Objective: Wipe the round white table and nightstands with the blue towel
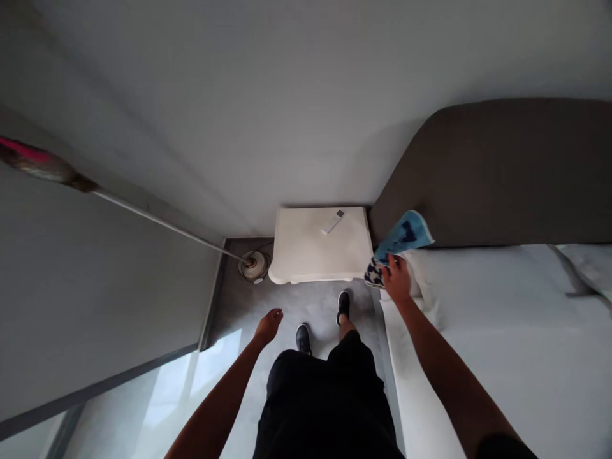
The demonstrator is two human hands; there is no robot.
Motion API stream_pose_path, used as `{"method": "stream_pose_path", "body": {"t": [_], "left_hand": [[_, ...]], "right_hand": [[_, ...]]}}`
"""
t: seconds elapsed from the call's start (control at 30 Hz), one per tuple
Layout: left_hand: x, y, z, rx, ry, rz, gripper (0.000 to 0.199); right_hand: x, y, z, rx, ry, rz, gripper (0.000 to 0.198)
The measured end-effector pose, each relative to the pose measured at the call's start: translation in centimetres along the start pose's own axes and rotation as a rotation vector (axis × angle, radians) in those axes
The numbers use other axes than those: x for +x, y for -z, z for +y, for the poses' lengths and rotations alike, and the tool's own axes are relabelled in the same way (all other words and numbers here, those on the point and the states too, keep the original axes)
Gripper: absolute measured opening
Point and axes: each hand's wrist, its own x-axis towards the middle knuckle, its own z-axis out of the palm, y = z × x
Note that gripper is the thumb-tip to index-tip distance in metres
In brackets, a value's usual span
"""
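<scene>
My right hand (pixel 396 278) grips a blue cloth (pixel 405 234) with darker blue patches, beside the front right corner of a white nightstand. The cloth's upper end stands up and curls over. Just below it, a dark-and-white patterned piece (pixel 373 274) hangs by the fingers; whether it belongs to the same cloth I cannot tell. Over the floor to the left, my left hand (pixel 269 326) hangs with nothing visible in it, its fingers loosely bent together. A white remote control (pixel 333 222) lies on the nightstand (pixel 306 248), apart from both hands.
The bed (pixel 502 357) with white bedding and a dark headboard (pixel 516 172) takes up the right side. Left of the nightstand, a floor lamp's round base (pixel 255 265) carries a thin pole (pixel 167 224) leaning across the view. A cable runs behind the base.
</scene>
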Motion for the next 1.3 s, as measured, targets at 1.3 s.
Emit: {"method": "stream_pose_path", "body": {"t": [1.3], "left_hand": [[26.4, -8.3, 7.0, 0.219, 0.156, 0.615, 0.046]], "right_hand": [[28.6, -33.0, -3.0, -0.186, -0.094, -0.305, 0.094]]}}
